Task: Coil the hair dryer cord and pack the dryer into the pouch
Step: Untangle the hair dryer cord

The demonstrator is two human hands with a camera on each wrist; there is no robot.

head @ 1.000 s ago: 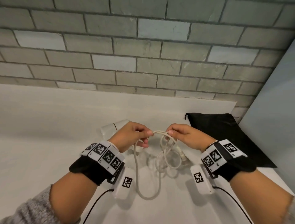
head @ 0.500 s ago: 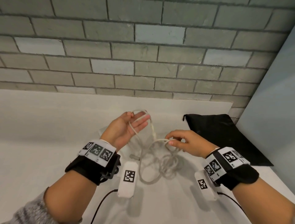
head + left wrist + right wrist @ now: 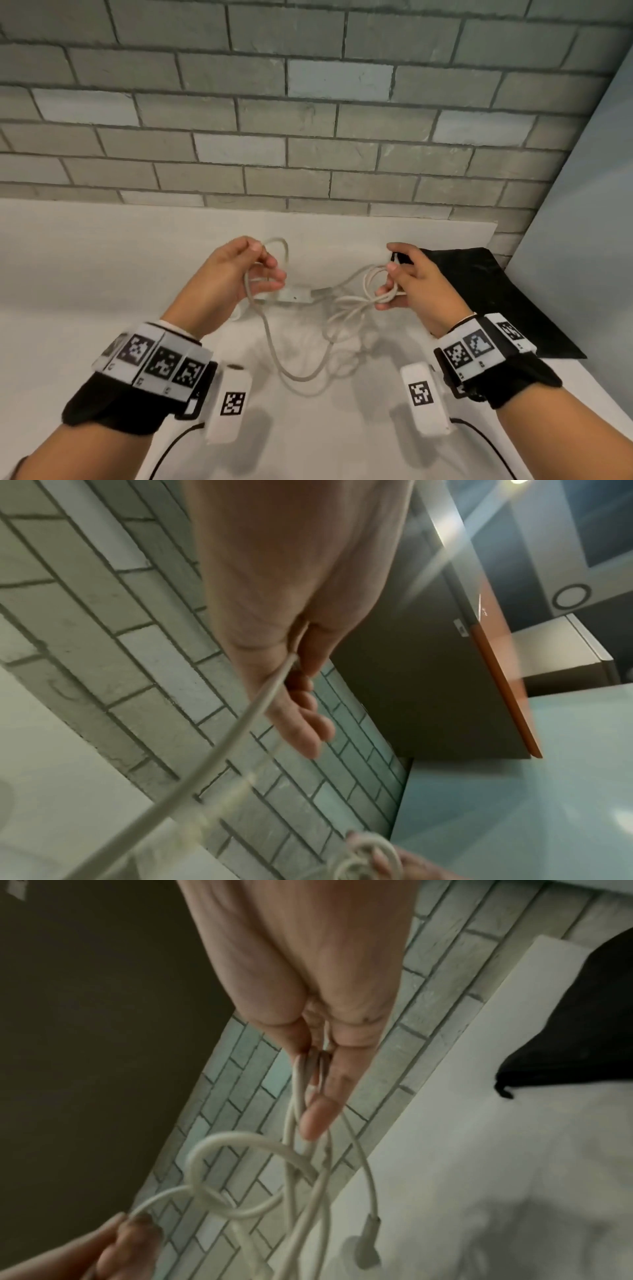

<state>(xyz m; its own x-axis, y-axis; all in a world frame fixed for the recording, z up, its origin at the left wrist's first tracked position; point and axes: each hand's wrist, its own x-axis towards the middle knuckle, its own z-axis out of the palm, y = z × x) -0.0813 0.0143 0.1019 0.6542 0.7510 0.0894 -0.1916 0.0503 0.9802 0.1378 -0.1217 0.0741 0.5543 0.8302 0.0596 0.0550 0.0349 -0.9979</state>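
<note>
A white cord (image 3: 301,375) sags in a long loop between my two hands above the white counter (image 3: 102,274). My left hand (image 3: 263,270) curls round one strand of it, seen close in the left wrist view as the cord (image 3: 240,723) running out of the palm. My right hand (image 3: 390,284) pinches several small coils (image 3: 240,1150) of the same cord. A white plug block (image 3: 296,294) hangs on the cord between the hands. The hair dryer (image 3: 237,311) is almost wholly hidden behind my left hand. The black pouch (image 3: 496,291) lies flat right of my right hand.
A grey brick wall (image 3: 308,137) backs the counter. A pale panel (image 3: 582,222) closes off the right side just beyond the pouch. Bare counter stretches to the left and in front of the hands.
The hands have drawn apart. My left hand rose with a strand of cord, then closed round it. My right hand carried its coils right, toward the pouch.
</note>
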